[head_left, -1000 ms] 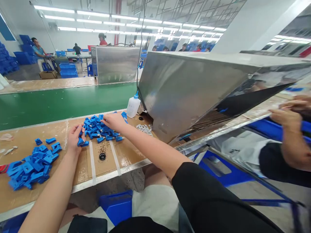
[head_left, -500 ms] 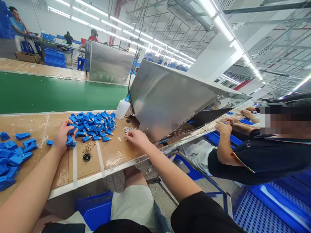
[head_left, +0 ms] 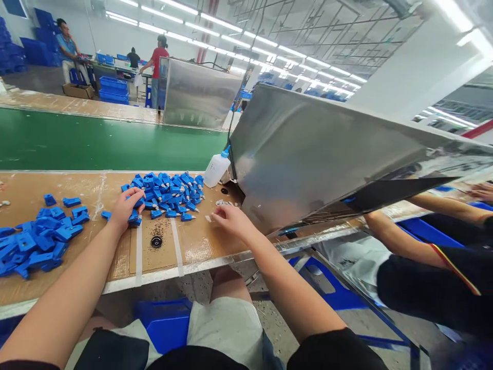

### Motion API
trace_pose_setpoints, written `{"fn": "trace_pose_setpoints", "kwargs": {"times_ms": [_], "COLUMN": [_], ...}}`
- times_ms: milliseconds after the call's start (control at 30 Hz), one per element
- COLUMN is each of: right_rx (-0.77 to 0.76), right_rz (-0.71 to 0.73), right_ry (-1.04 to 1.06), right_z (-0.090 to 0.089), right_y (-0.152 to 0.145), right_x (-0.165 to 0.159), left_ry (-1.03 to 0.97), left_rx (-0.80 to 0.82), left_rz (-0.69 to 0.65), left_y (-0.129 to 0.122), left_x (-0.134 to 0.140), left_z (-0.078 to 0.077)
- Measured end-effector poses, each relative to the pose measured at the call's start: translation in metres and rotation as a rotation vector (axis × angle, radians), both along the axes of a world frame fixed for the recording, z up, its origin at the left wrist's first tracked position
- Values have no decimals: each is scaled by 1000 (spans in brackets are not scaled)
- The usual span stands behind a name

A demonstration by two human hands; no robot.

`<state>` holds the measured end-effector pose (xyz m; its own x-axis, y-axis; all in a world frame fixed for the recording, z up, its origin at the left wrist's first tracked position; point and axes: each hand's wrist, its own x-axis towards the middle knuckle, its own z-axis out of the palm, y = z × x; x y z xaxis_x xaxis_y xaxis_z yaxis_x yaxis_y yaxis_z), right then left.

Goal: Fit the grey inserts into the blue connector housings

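Note:
My left hand (head_left: 125,208) is curled around blue plastic parts at the left edge of a heap of the same blue plastic parts (head_left: 173,192), several of which show pale tips. My right hand (head_left: 233,220) is pinched low over the board, right at a small pile of pale grey-white pieces (head_left: 222,203). Whatever lies between its fingertips is too small to make out. Left of my left hand lies a second heap of blue plastic parts (head_left: 34,244). A round black disc (head_left: 156,242) sits between two strips of pale tape, with dark crumbs scattered behind it.
A white squeeze bottle (head_left: 216,169) with a blue cap stands behind the small pieces. A large sheet-metal panel (head_left: 308,149) leans over the bench at right. Beyond the brown board runs a green belt (head_left: 115,144). A co-worker's arm (head_left: 400,234) reaches in at right.
The view has swung right and slightly down, so the bench things appear further right. Both hands stay by the same piles, with the right fingers still at the small pale pieces.

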<state>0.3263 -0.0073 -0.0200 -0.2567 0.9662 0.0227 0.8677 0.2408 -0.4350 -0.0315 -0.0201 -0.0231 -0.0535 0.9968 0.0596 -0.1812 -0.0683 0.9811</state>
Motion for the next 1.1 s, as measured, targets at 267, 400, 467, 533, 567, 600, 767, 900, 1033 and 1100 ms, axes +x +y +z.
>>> {"fn": "trace_pose_setpoints", "kwargs": {"times_ms": [267, 400, 467, 533, 567, 600, 767, 900, 1033, 1100], "right_rx": [-589, -577, -536, -461, -405, -342, -120, -107, -224, -330], "right_rz": [395, 466, 468, 477, 489, 505, 598, 655, 574, 420], "right_ry": [947, 874, 827, 761, 721, 680, 530, 490, 568, 735], "right_z": [-26, -36, -38, -39, -39, -40, -37, -31, -29, -29], "right_y": [-30, -36, -37, -38, -38, -38, -39, -42, -39, -32], "right_x": [-116, -130, -128, -126, -125, -125, -128, -128, -131, -135], "left_ry": [71, 73, 67, 72, 75, 76, 77, 98, 86, 75], "left_rx": [27, 52, 59, 56, 55, 59, 85, 59, 53, 55], "left_rz": [-42, -26, -26, -31, -37, -42, -46, -50, -52, -43], "left_y": [2, 3, 4, 6, 6, 7, 7, 7, 6, 6], "left_x": [0, 1, 2, 3, 4, 4, 4, 4, 5, 5], "left_z": [-9, -10, -9, -10, -10, -10, -12, -11, -11, -11]}}
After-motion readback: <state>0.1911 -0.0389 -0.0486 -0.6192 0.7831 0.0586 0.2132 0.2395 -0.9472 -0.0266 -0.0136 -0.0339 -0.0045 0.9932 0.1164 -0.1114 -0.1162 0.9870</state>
